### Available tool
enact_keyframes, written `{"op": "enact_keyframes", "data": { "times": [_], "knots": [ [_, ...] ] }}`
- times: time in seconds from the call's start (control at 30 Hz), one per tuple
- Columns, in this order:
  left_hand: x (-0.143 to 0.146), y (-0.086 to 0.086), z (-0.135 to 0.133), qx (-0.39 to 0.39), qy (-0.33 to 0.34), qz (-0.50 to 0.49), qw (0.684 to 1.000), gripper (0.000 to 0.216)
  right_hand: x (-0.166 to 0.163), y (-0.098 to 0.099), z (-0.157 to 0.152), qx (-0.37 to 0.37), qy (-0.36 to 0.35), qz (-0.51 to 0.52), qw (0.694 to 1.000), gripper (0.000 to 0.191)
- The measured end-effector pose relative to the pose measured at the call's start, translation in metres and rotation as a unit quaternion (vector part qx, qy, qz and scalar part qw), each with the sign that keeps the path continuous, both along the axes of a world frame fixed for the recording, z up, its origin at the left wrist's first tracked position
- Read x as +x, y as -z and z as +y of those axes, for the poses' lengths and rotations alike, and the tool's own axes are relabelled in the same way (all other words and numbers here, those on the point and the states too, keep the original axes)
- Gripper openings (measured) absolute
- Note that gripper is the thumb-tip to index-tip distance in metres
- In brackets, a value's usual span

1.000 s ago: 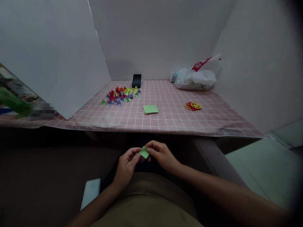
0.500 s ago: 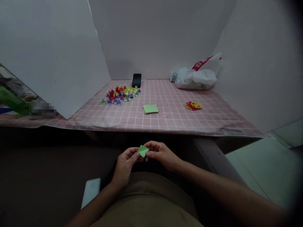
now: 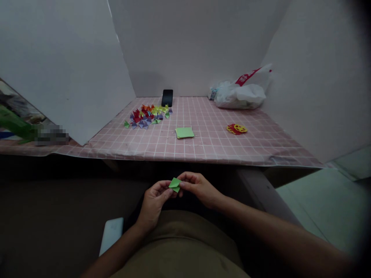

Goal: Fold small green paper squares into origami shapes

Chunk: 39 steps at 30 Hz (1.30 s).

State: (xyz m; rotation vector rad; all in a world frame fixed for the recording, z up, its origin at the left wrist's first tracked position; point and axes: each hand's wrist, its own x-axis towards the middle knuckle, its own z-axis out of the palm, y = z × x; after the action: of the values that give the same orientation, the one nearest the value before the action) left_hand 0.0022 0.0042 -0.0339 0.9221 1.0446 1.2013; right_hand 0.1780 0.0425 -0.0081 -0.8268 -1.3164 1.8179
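Observation:
A small folded piece of green paper [image 3: 174, 184] is held above my lap, in front of the table edge. My left hand [image 3: 155, 200] pinches its left and lower side between thumb and fingers. From the right, my right hand [image 3: 198, 188] grips its right corner, the thumb lying on a flap that is partly lifted. Fingers behind the paper are mostly hidden. On the table beyond lies a stack of square green paper [image 3: 184, 133], with a bit of yellow showing at its edge.
Several small folded paper pieces [image 3: 145, 117] in many colours cluster at the table's left. Behind them a black phone [image 3: 167, 98] leans against the wall. Red and yellow cut-out shapes [image 3: 237, 129] and a white plastic bag [image 3: 240, 94] are on the right. A white device [image 3: 111, 234] lies by my left forearm.
A flap of the green paper has come up under my right thumb, which has moved slightly upward. Both hands otherwise keep their place.

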Motion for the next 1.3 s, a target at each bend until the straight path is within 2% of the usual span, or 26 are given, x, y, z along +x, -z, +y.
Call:
{"op": "enact_keyframes", "data": {
  "times": [0.3, 0.6, 1.07, 1.3],
  "knots": [
    [0.002, -0.006, -0.001, 0.007, -0.013, 0.029, 0.999, 0.020, -0.002, 0.001, -0.004, 0.024, -0.004, -0.024, 0.999, 0.024],
    [0.002, -0.011, -0.002, 0.018, -0.016, 0.083, 0.996, 0.015, -0.003, 0.000, -0.006, 0.010, 0.011, -0.021, 1.000, 0.023],
    [0.001, -0.010, -0.001, 0.019, -0.011, 0.090, 0.996, 0.014, -0.004, 0.005, -0.004, 0.011, 0.008, -0.030, 0.999, 0.023],
    [0.006, -0.011, -0.002, 0.018, -0.010, 0.086, 0.996, 0.013, -0.008, 0.008, -0.010, 0.078, 0.054, -0.084, 0.992, 0.013]
  ]
}}
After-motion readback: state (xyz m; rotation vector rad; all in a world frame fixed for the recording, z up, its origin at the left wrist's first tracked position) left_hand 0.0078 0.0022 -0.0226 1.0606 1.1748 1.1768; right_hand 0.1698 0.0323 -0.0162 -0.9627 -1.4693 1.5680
